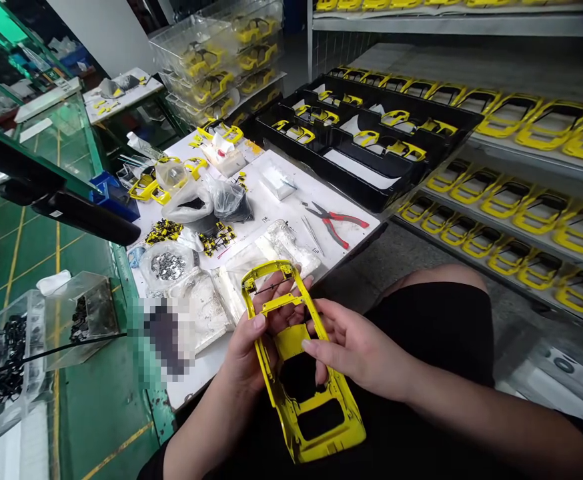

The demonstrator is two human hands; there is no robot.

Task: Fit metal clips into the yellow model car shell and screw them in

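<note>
A long yellow plastic car-body shell [290, 400] is held above my lap, its hollow inner side facing me. My left hand [251, 347] grips its left edge, with the thumb on the rim and the fingers behind the frame. On the opposite edge, my right hand [346, 340] has its thumb over the side rail and its fingers reaching around it. A thin dark rod crosses the shell near its far end. Just beyond the shell lies a crumpled white cloth-like pad [291, 247] on the white work table [341, 190].
Red-handled pliers [332, 221] and tweezers [312, 235] lie on the table. Bags of small parts [169, 263] stand at its left. A black divided tray [321, 150] holds yellow shells beyond it. Racks of yellow shells [509, 213] line the right. A dark bar [91, 212] juts in from the left.
</note>
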